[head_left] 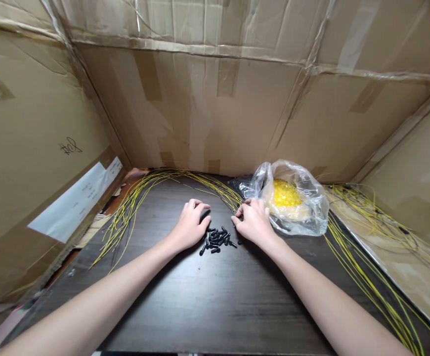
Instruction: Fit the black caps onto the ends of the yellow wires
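My left hand (190, 225) rests palm down on the dark wood tabletop (200, 311), fingers curled and nothing visible in them. My right hand (254, 222) lies close by, its fingertips at the ends of a fan of thin yellow wires (133, 217) and next to a clear plastic bag (304, 210). That bag holds small yellow pieces (283, 194). Between my hands, just below them, lies a loose heap of small black connector caps (217, 239).
Cardboard sheets (189, 99) wall off the back and sides of the table. More yellow wires (363, 277) hang over the right table edge and lie on a cardboard sheet (396, 267). A dark bag (241, 187) sits behind the clear one.
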`<state>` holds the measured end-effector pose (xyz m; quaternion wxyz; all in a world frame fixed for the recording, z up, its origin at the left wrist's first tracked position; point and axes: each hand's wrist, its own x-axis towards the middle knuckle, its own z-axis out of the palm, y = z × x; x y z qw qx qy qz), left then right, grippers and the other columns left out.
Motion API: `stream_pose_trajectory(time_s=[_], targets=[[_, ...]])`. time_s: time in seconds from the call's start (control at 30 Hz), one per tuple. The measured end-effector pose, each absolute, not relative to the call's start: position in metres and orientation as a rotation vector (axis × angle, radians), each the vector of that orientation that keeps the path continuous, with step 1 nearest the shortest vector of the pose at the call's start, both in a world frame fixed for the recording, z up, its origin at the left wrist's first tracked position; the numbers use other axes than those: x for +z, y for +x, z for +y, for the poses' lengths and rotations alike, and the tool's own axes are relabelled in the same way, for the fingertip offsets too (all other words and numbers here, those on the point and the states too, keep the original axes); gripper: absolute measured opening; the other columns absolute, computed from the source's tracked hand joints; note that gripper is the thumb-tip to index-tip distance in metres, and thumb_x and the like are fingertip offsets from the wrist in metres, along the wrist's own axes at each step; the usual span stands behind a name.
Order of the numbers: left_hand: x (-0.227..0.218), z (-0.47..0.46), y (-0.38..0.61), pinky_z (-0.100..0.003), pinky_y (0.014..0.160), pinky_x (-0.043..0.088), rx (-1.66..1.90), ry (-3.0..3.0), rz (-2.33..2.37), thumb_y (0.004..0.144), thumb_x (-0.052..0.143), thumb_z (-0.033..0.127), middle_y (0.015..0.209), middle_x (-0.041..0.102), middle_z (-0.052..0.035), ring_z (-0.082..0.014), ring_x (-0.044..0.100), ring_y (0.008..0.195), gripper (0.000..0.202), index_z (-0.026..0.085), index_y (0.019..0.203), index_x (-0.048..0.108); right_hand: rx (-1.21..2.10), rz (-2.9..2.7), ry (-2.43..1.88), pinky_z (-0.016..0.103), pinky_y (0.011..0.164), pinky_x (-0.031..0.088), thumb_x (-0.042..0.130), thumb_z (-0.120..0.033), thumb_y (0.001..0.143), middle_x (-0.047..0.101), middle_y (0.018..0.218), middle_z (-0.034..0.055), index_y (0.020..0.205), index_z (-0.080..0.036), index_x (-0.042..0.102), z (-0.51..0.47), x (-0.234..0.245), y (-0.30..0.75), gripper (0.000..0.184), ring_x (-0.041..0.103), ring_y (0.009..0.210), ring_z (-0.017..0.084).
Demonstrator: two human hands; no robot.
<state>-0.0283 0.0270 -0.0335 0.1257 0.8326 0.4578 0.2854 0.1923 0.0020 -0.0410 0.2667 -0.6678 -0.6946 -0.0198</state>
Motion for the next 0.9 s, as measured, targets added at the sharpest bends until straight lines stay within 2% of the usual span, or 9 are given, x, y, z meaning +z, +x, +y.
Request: stream_pose_trajectory(time_s=[0.1,0.17,0.27,0.4,0.63,0.9], targets=[[-0.039,0.047,-0.026,-0.049,0.114,0.029,0.714,2.581,1.29,0.096,0.044,0.039,0.15,0.039,-0.0172,-0.0313,0.031,0.141,0.047,0.016,0.137,0.052,-0.114,-1.851,-1.815,0.049,0.081,0.04,0.069,-0.036,0.079,0.059,0.098,0.0165,0.071,-0.019,0.069,-0.001,-0.036,0.19,0.019,0.048,0.1,0.035],[-0.04,0.066,-0.023,-0.056,0.118,0.016,0.572,2.668,1.302,0.098,0.038,0.047,0.161,0.024,-0.0147,-0.0329,0.013,0.149,0.057,0.019,0.147,0.04,-0.079,-1.865,-1.889,0.045,0.08,0.041,0.067,-0.034,0.08,0.062,0.094,0.0159,0.074,-0.018,0.07,-0.003,-0.031,0.19,0.017,0.052,0.098,0.032],[-0.038,0.095,-0.017,-0.058,0.119,0.006,0.443,2.737,1.413,0.098,0.03,0.056,0.165,0.012,-0.0092,-0.0301,0.002,0.151,0.067,0.021,0.155,0.026,0.163,-1.886,-2.052,0.036,0.076,0.043,0.061,-0.032,0.083,0.069,0.09,0.0105,0.079,-0.02,0.07,-0.003,-0.022,0.19,0.016,0.061,0.09,0.026],[-0.035,0.125,-0.004,-0.059,0.119,0.003,0.34,2.826,1.396,0.097,0.021,0.062,0.165,0.006,-0.0042,-0.0266,-0.002,0.152,0.072,0.023,0.157,0.018,0.309,-1.849,-2.159,0.031,0.071,0.042,0.055,-0.033,0.085,0.073,0.093,0.0068,0.083,-0.023,0.07,-0.003,-0.016,0.189,0.018,0.067,0.089,0.025],[-0.033,0.153,0.016,-0.062,0.118,0.002,0.248,2.822,1.382,0.099,0.012,0.057,0.165,0.006,-0.0003,-0.0257,-0.002,0.152,0.066,0.028,0.157,0.019,0.292,-1.856,-2.209,0.033,0.069,0.043,0.05,-0.032,0.085,0.074,0.093,0.0098,0.081,-0.022,0.069,-0.005,-0.014,0.186,0.022,0.069,0.088,0.028],[-0.033,0.161,0.018,-0.065,0.116,0.004,0.126,2.799,1.325,0.098,0.008,0.06,0.163,0.016,-0.0011,-0.0264,0.013,0.151,0.066,0.031,0.155,0.026,0.346,-1.928,-2.235,0.032,0.07,0.045,0.048,-0.032,0.086,0.073,0.092,0.012,0.08,-0.019,0.069,-0.003,-0.012,0.188,0.025,0.069,0.087,0.027]])
